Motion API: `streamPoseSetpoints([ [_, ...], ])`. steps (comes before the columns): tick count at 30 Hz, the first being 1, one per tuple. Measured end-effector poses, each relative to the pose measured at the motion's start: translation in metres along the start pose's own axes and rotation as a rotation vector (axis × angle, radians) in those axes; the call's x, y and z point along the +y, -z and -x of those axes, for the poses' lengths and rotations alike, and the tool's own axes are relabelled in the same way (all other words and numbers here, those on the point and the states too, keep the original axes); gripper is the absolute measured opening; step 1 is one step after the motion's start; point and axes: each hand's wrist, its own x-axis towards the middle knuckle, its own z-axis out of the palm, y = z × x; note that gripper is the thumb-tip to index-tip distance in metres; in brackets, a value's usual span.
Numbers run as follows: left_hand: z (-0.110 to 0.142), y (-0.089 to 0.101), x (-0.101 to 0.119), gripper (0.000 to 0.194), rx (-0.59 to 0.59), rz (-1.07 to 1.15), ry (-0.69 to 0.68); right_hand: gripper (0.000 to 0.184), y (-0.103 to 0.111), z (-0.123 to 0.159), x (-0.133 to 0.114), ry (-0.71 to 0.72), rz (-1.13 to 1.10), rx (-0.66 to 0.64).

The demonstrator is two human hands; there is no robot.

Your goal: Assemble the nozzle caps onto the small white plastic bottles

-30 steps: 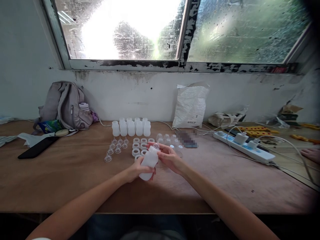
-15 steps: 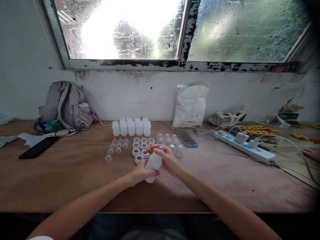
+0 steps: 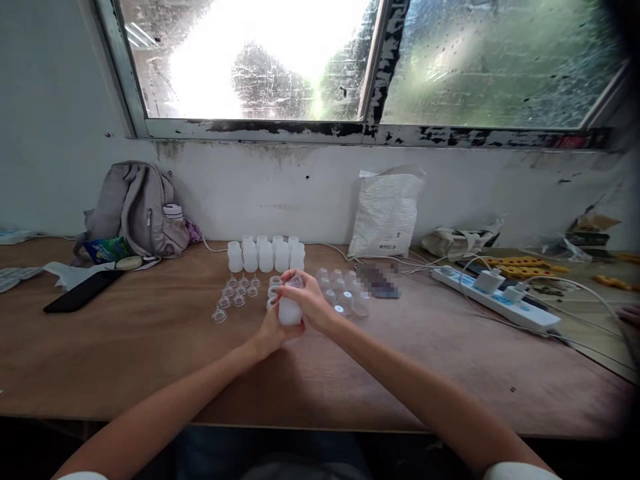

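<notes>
A frosted white baby bottle (image 3: 289,313) stands nearly upright between my hands, low over the table or resting on it; I cannot tell which. My left hand (image 3: 271,331) is closed around its lower body. At the top, the fingers of my right hand (image 3: 309,301) close around a clear bottle nipple (image 3: 295,282); they hide whether a collar sits beneath it. White collar rings (image 3: 275,281) lie just behind my hands, mostly covered by them. Clear nipples (image 3: 239,300) are laid out to the left. Several clear domed caps (image 3: 337,275) stand to the right.
White bottles (image 3: 265,259) stand in rows at the back. A phone (image 3: 83,291) and backpack (image 3: 137,207) are at left. Behind right stands a white plastic bag (image 3: 386,213). A power strip (image 3: 500,300) with cables runs along the right, near another person's hand (image 3: 629,316).
Both hands and the bottle have moved away from me and slightly left. The bottle has gone from tilted to nearly upright. My right hand now wraps its top, covering more rings.
</notes>
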Motion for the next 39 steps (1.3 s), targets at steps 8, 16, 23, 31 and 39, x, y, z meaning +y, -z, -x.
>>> streamPoseSetpoints([
  [8,-0.01,0.017,-0.011,0.029,0.217,-0.383,-0.206,0.021,-0.013,-0.014,0.013,0.144,0.291,0.139],
  [16,-0.01,0.016,-0.009,0.056,0.184,-0.646,-0.318,0.022,0.048,0.025,-0.012,0.507,1.06,0.089],
  [23,-0.01,0.024,-0.004,0.045,0.212,-0.663,-0.409,0.026,0.109,0.049,0.021,0.345,1.418,0.104],
  [31,-0.014,0.036,-0.005,0.051,0.2,-0.905,-0.597,0.031,0.107,0.051,0.026,0.247,0.949,0.063],
  [39,-0.012,0.039,-0.004,0.039,0.041,-0.957,-0.672,0.037,0.097,0.052,0.016,0.342,0.489,0.207],
])
